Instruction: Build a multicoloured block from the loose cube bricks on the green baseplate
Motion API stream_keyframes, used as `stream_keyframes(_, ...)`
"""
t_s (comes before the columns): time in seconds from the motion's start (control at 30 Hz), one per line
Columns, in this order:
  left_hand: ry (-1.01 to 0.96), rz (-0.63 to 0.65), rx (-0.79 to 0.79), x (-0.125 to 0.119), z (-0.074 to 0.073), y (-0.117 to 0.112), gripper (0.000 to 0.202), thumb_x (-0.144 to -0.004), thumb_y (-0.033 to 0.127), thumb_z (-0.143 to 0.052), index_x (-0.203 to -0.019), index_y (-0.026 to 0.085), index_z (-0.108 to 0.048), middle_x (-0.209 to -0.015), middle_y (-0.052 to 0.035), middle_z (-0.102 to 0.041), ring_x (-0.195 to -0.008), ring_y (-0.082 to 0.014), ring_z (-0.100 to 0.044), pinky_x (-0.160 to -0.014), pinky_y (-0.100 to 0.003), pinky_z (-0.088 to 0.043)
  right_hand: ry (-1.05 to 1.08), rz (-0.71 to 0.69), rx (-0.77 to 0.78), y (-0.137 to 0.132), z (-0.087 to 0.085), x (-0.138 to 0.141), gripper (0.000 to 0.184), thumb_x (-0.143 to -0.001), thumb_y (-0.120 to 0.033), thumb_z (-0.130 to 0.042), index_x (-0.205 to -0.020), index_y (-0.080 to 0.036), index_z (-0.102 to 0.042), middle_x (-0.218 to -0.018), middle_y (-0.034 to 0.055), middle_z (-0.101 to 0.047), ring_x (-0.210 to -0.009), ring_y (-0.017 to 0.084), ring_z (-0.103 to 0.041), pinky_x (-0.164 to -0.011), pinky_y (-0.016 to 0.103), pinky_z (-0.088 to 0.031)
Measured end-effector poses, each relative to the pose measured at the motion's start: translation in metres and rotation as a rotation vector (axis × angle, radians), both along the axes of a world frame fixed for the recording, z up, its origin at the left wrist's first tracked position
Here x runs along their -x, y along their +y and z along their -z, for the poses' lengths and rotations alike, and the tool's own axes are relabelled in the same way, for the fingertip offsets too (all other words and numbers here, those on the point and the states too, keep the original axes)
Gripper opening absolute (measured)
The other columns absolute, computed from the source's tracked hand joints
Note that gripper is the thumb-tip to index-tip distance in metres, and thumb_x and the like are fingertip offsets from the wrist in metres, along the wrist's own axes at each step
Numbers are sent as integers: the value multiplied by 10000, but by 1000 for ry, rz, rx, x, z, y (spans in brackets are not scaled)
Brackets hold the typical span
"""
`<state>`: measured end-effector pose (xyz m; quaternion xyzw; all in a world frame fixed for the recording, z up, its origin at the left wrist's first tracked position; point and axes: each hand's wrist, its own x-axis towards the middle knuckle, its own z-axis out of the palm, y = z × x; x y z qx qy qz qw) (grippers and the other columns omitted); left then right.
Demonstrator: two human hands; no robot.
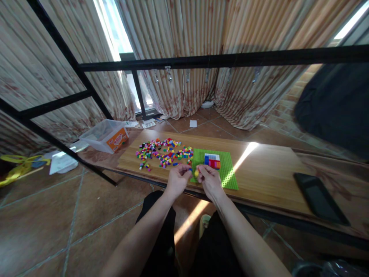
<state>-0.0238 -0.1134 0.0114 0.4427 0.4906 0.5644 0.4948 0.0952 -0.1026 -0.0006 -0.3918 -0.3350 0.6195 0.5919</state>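
Observation:
My left hand [178, 177] and my right hand [210, 177] meet at the near edge of a green baseplate [227, 175] on a wooden board. Both hands pinch a small yellow brick [196, 173] held between their fingertips. On the baseplate stands a small block of joined bricks [212, 160] in blue, white, red and orange. A scattered pile of many small coloured bricks [164, 152] lies on the board just left of the baseplate, beyond my left hand.
A clear plastic tub [105, 135] with an orange label sits at the board's far left. A dark phone or tablet [318, 197] lies at the right. A black metal frame [219, 59] crosses overhead. Curtains hang behind; tiled floor lies below.

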Motion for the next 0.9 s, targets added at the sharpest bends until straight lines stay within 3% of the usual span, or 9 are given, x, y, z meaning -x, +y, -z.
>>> stream_keyframes(0.13, -194, -16, 84, -3, 9, -2, 153, -666, 178, -713, -802, 132, -661, -755, -22, -662, -684, -124, -619, -720, -271, -505, 70, -39, 70, -1, 0, 5, 291, -627, -401, -785, -687, -156, -639, -491, -60, -519, -415, 61, -412, -406, 203, -307)
stream_keyframes(0.23, -391, -146, 143, -13, 15, -2, 199, -643, 182, -742, -800, 136, -627, -727, 2, -628, -665, -100, -603, -718, -253, -494, 112, 22, 100, -3, 1, 15, 245, -638, -367, -746, -670, -170, -604, -489, -71, -495, -428, 59, -402, -410, 195, -299)
stream_keyframes(0.37, -561, -258, 164, -22, 20, 0, 258, -630, 194, -743, -821, 147, -576, -665, 26, -595, -554, -76, -556, -562, -203, -433, 158, 44, 125, -5, 0, 33, 175, -651, -310, -680, -636, -182, -561, -488, -79, -463, -421, 52, -352, -404, 195, -268)
stream_keyframes(0.47, -598, -268, 195, -21, 23, -1, 283, -651, 232, -719, -875, 156, -564, -565, 52, -549, -420, -63, -453, -423, -183, -290, 188, 65, 164, -9, 0, 48, 174, -667, -306, -636, -605, -197, -516, -454, -95, -403, -398, 52, -301, -384, 200, -218)
stream_keyframes(0.57, -587, -272, 213, -12, 24, -10, 300, -646, 234, -717, -898, 151, -577, -548, 51, -551, -393, -60, -427, -399, -183, -240, 212, 84, 213, -20, 0, 58, 163, -661, -307, -625, -613, -198, -514, -472, -92, -415, -403, 54, -305, -377, 197, -218)
stream_keyframes(0.8, -547, -227, 189, 10, 15, -35, 266, -600, 183, -738, -840, 121, -642, -629, 29, -593, -549, -64, -538, -575, -202, -424, 289, -32, 260, -57, -14, 41, 182, -650, -285, -709, -741, -166, -605, -640, -44, -560, -482, 43, -402, -415, 166, -288)
stream_keyframes(0.9, -548, -196, 205, 10, 13, -43, 253, -601, 187, -741, -831, 118, -660, -631, 30, -590, -561, -58, -528, -606, -206, -438, 197, -72, 247, -68, -19, 24, 207, -633, -269, -694, -796, -176, -606, -681, -29, -596, -506, 59, -446, -422, 173, -309)
